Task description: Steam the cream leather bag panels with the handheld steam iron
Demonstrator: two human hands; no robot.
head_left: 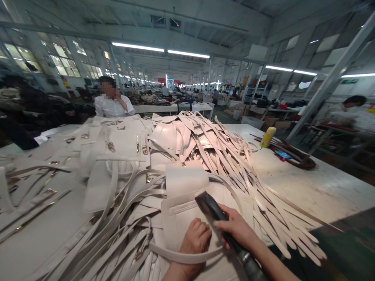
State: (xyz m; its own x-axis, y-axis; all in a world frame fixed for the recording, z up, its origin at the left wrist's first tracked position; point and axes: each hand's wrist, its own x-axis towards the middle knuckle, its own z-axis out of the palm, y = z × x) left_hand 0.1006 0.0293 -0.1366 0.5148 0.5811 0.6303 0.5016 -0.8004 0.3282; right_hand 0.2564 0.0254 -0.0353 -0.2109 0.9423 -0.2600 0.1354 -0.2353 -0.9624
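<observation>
My right hand (234, 226) is wrapped around a black hand-held tool (212, 207) with a broad flat head and a thick black hose or cord at its rear. The tool's head is over a beige leather-like bag (178, 218) with a slit pocket on its panel. My left hand (196, 236) rests on that bag, its fingers curled into a fist; what they grip, if anything, is hidden. A beige strap (187, 257) loops across my left wrist. Many loose straps (137, 230) trail from the bags on both sides.
Beige bags with gold-coloured hardware (109, 146) are heaped over the white table (293, 187). A yellow bottle (268, 137) and a coil of dark brown strips (301, 160) are at the right. A person in white (114, 103) sits beyond the pile; another works far right.
</observation>
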